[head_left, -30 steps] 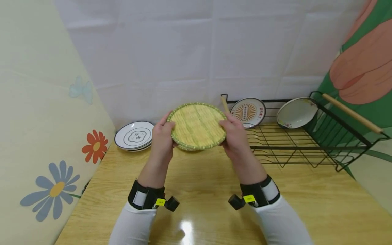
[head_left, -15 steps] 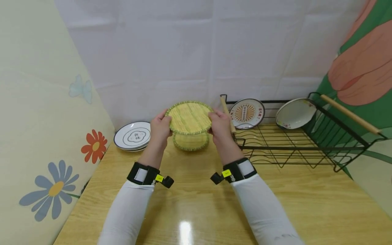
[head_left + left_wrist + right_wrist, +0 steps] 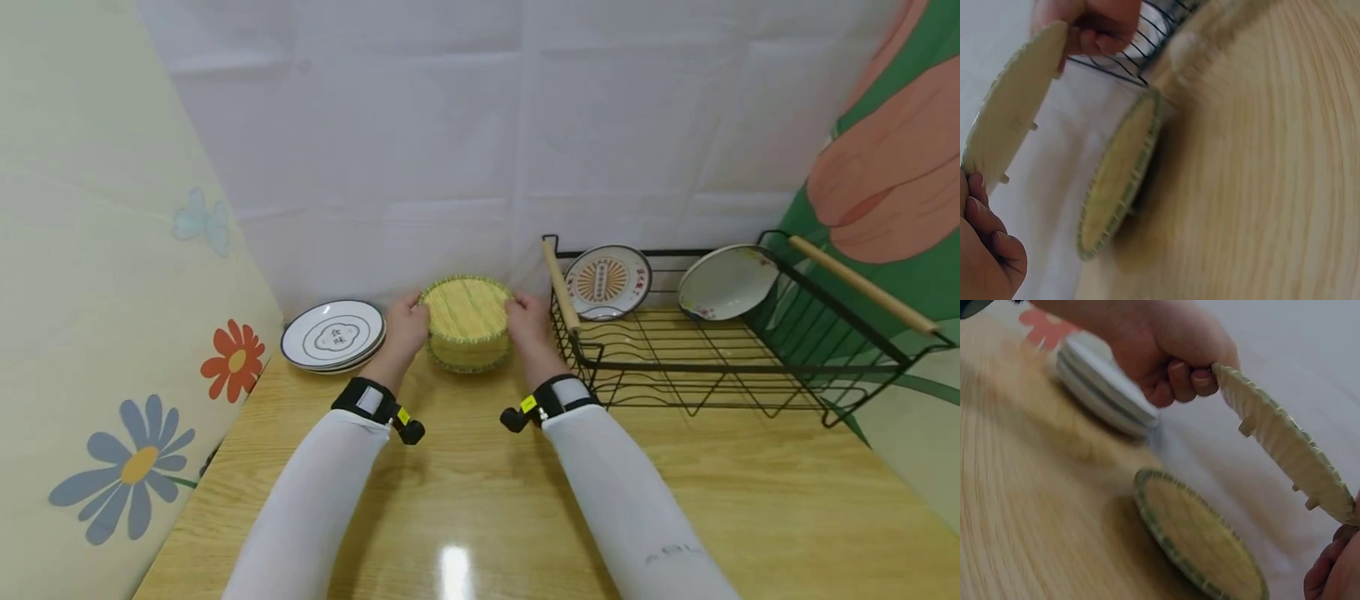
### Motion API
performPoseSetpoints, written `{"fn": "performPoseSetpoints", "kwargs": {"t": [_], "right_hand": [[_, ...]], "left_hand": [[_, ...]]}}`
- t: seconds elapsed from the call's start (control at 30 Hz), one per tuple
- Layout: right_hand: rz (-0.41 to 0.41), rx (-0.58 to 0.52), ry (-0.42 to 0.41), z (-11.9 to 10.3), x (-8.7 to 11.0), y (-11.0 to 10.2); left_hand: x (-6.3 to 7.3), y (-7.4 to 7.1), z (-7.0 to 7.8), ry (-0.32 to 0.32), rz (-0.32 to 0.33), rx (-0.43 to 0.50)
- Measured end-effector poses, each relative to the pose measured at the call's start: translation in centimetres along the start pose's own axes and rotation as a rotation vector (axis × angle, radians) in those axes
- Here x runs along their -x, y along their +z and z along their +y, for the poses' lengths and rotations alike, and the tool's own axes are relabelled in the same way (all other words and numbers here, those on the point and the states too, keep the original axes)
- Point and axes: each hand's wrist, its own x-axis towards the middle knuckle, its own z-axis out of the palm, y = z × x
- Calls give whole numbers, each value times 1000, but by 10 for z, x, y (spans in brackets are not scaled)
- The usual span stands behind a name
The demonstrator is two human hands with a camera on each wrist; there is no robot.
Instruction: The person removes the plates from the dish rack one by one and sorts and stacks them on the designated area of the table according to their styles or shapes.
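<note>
My left hand (image 3: 407, 329) and right hand (image 3: 529, 323) pinch opposite edges of a round woven bamboo tray (image 3: 465, 307) with a green-bound rim. Thumbs lie on top of it in the head view; curled fingers (image 3: 988, 222) go under the rim in the left wrist view. Small pegs stick out from the tray's underside. Below, a second woven bamboo tray (image 3: 1204, 540) lies on the wooden table. Both wrist views show a gap between the two trays. From the head, the upper one hides most of the lower one.
A stack of white plates (image 3: 333, 335) stands left of my left hand. Close by my right hand is a black wire dish rack (image 3: 705, 367) with wooden handles. It holds a patterned plate (image 3: 607, 283) and a white bowl (image 3: 727, 283). A white sheet covers the back wall.
Both hands have carried the bamboo tray away from me and down, over the second tray by the back wall. Their grip on it has stayed the same.
</note>
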Motion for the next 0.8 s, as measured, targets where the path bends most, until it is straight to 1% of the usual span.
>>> {"fn": "performPoseSetpoints", "kwargs": {"t": [0.07, 0.17, 0.2, 0.3, 0.33, 0.43, 0.57, 0.67, 0.8], "right_hand": [[27, 113, -43, 9, -6, 2], [35, 284, -80, 21, -12, 4], [26, 337, -81, 25, -14, 4], [-19, 457, -47, 34, -17, 3], [-36, 483, -34, 37, -17, 2], [-85, 527, 2, 42, -18, 2], [-134, 563, 11, 47, -18, 2], [-167, 579, 23, 49, -18, 2], [-183, 591, 43, 51, -18, 2]], "left_hand": [[-5, 4, -9, 13, -8, -78], [-9, 8, -21, 72, -21, -231], [-10, 9, -25, 89, -25, -288], [-10, 12, -33, 119, -29, -416], [-9, 12, -35, 120, -33, -435], [-8, 13, -40, 121, -42, -473], [-9, 15, -47, 125, -38, -515], [-9, 16, -51, 105, -39, -547], [-11, 16, -53, 72, -52, -579]]}}
